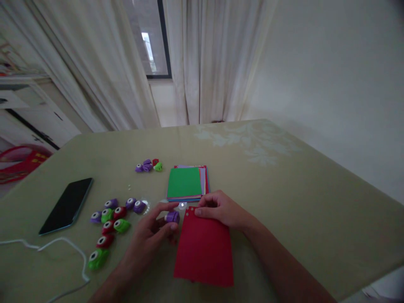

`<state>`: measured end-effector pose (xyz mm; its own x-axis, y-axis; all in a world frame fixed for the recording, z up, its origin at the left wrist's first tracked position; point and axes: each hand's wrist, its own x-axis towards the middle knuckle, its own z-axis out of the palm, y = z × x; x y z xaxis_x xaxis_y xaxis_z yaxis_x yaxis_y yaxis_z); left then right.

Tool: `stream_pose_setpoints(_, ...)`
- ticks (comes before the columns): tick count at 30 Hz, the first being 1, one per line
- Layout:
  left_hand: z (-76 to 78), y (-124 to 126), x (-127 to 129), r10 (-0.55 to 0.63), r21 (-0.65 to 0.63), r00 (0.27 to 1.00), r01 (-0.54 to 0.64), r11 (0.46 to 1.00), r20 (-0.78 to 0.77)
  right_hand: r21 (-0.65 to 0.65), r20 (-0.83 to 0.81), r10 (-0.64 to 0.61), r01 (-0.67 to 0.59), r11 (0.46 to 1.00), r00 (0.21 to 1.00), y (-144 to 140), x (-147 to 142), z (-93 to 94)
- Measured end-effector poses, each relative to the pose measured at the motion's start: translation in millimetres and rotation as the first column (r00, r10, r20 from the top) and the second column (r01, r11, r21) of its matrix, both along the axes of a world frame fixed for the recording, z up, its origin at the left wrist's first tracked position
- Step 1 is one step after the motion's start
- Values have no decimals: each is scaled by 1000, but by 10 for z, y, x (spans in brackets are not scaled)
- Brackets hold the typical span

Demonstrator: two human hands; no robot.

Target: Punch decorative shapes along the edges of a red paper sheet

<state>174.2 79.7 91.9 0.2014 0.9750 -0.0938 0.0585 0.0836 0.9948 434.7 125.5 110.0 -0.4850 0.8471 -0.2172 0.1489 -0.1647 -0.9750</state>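
Sheet (205, 248) = matt paper, smooth; stack (184, 183) = same, approx. Purple punch (172, 217) & other punches (105, 241): smooth plastic, slight sheen. Tablet (65, 208): glossy, glass-like face. Cord (85, 261): smooth plastic. Counter (284, 202): cloth-like cover, mostly matt. Curtains (217, 59): matt cloth, soft folds. Wall (334, 75): smooth, matt.

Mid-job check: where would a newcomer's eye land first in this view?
Probably on the red sheet, front and centre in the right hand, with pale stars near its far left corner. Next, the eye-like purple, green and red punches left of the left hand, which holds a purple punch. Then the green sheet topping the stack beyond.
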Motion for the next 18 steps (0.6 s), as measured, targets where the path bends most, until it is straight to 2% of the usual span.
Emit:
stream_pose_setpoints(4,-41,-50,9,-70,-82,997,73,994,31,-132,-80,-60,49,990,995,-12,-35,-14)
stream_pose_setpoints(7,-17,-35,29,-61,-38,998,61,997,-8,-195,-84,-85,67,978,993,-9,-29,-26)
stream_pose_setpoints(11,19,2,70,-53,20,998,53,998,-18,-168,-29,-84,78,983,996,0,-6,-52)
stream_pose_setpoints(18,-14,-13,107,-81,-75,986,93,993,144,-126,32,-61,65,990,998,8,12,-41)
